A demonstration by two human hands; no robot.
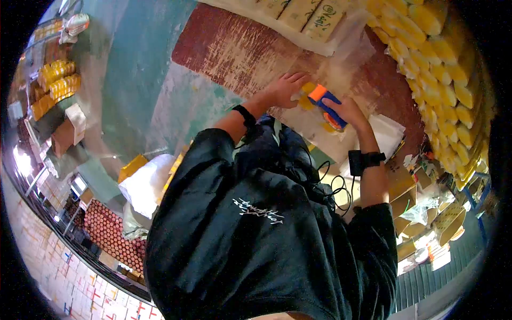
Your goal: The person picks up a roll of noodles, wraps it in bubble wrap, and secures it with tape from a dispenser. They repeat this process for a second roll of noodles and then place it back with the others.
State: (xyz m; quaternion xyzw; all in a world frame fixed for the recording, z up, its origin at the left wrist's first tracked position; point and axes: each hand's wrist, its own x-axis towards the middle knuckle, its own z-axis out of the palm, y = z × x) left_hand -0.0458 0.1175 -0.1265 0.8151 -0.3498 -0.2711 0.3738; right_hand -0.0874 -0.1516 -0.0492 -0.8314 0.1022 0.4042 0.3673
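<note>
My right hand (348,112) is wrapped round a blue and orange tool (332,102), which looks like a tape dispenser, over the worn wooden surface (229,50). To its left, my left hand (288,89) rests palm down with its fingers somewhat apart and nothing visible in them. A yellow, partly see-through patch (308,96) lies between my left hand and the tool; its exact shape is hard to make out. Each wrist has a black band.
Wrapped blocks with dark writing (325,20) stand at the top. Yellow-and-white packages (437,80) are piled at the right. A white sheet (385,136) lies by my right forearm, near a black cable (349,194). Open cardboard boxes (402,184) stand at lower right.
</note>
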